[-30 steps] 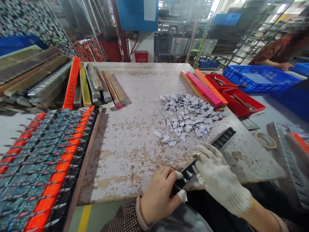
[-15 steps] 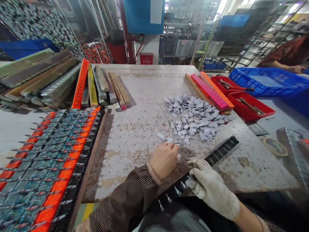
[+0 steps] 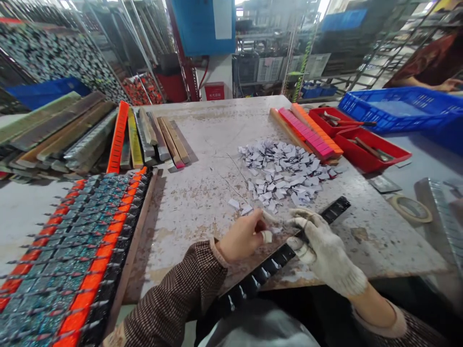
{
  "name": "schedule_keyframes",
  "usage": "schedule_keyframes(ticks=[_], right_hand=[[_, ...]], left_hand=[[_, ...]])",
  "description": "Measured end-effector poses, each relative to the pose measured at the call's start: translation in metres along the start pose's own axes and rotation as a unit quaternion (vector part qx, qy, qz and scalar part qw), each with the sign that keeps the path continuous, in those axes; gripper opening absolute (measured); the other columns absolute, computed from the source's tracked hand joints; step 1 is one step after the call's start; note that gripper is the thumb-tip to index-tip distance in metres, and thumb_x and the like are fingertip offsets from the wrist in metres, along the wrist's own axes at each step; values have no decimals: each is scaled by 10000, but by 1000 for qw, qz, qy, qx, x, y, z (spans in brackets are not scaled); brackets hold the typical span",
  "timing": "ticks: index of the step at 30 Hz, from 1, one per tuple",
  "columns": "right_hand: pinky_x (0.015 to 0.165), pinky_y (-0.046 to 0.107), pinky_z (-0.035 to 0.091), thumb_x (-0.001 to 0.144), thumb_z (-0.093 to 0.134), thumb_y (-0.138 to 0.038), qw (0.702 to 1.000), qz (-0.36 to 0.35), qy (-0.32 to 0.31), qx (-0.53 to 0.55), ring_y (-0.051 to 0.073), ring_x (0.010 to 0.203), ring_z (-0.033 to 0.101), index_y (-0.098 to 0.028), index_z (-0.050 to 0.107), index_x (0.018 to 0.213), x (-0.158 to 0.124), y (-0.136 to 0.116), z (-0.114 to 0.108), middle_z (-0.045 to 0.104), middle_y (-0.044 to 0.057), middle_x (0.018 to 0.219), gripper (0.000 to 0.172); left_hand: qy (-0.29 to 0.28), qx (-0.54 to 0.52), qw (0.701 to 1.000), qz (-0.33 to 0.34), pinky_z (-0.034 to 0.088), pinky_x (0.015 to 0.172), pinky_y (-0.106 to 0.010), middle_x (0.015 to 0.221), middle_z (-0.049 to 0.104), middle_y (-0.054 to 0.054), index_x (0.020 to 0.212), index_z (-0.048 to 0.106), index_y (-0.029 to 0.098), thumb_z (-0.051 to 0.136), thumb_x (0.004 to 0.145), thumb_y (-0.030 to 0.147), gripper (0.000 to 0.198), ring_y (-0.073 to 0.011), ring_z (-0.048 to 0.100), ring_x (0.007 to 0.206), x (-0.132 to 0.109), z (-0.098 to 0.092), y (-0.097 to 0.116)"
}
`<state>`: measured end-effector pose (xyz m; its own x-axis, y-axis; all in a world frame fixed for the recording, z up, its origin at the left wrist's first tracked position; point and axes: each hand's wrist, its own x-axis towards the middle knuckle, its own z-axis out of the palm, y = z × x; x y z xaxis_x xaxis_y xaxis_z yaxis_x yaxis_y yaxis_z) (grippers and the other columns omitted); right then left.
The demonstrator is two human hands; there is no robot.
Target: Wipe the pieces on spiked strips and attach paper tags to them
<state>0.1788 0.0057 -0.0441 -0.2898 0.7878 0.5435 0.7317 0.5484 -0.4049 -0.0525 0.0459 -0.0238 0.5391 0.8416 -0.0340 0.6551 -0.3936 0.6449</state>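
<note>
My left hand (image 3: 242,237) is bare apart from a white wrap on the thumb. Its fingers are curled together just left of my other hand, by a pale, blurred sliver whose kind I cannot make out. In a white knit glove, my right hand (image 3: 321,250) grips a long black slotted strip (image 3: 265,270) that lies slantwise over the table's front edge. Small silvery pointed pieces sit in several slots of its near part; the far end shows bare slots. Beyond my hands spreads a heap of small white paper-like pieces (image 3: 285,168), with a few loose ones nearest my left hand.
At left lies a rack of orange, black and glittery strips (image 3: 90,241) with spikes sticking out. Behind it are stacked bars (image 3: 65,130). To the right are pink and orange strips (image 3: 307,135), red bins (image 3: 376,154), a blue crate (image 3: 394,115) and a tape roll (image 3: 410,208). Another person stands far right.
My left hand has drawn back from the loose white pieces towards the strip, thumb now showing. My right hand has shifted slightly up and right along the strip. The view has moved a little.
</note>
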Motion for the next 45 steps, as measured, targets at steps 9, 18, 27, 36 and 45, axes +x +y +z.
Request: schedule_keyframes(ticks=[9, 18, 27, 36, 45], right_hand=[[1045, 486, 550, 950, 583, -201, 1000, 1, 14, -1, 288, 1291, 598, -247, 623, 936, -18, -15, -9, 685, 101, 1210, 63], [1144, 568, 437, 930, 619, -159, 986, -61, -7, -157, 305, 1260, 608, -189, 632, 888, -27, -37, -2, 709, 110, 1122, 53], [1074, 577, 486, 952, 541, -135, 979, -67, -60, -182, 307, 1099, 663, -154, 671, 900, -21, -34, 21, 708, 121, 1001, 141], [969, 426, 580, 941, 579, -193, 997, -60, -51, 10, 223, 1054, 667, -235, 579, 844, -31, -32, 27, 683, 71, 1041, 106], [742, 351, 639, 986, 554, -309, 999, 42, 10, 33, 231, 943, 722, -269, 662, 929, -42, -5, -4, 703, 83, 1140, 127]], left_hand=[[13, -190, 981, 36, 505, 793, -313, 1014, 696, -54, 1056, 567, 201, 734, 865, 286, 268, -193, 647, 884, -38, 1, 15], [-66, -119, 990, 40, 506, 859, -360, 1130, 653, -90, 1134, 586, 203, 739, 900, 433, 363, -257, 628, 1006, -93, 12, -2], [-60, -136, 987, 56, 537, 889, -358, 1183, 645, -112, 1175, 614, 183, 750, 882, 447, 417, -254, 633, 1033, -93, 17, -8], [23, 129, 986, -100, 530, 902, -376, 1140, 676, -119, 1114, 601, 173, 526, 971, 183, 162, -262, 652, 1053, -17, -16, -26], [-25, 128, 988, -81, 521, 862, -397, 1009, 673, -133, 919, 597, 169, 571, 823, 33, 168, -291, 663, 965, 58, -18, -43]])
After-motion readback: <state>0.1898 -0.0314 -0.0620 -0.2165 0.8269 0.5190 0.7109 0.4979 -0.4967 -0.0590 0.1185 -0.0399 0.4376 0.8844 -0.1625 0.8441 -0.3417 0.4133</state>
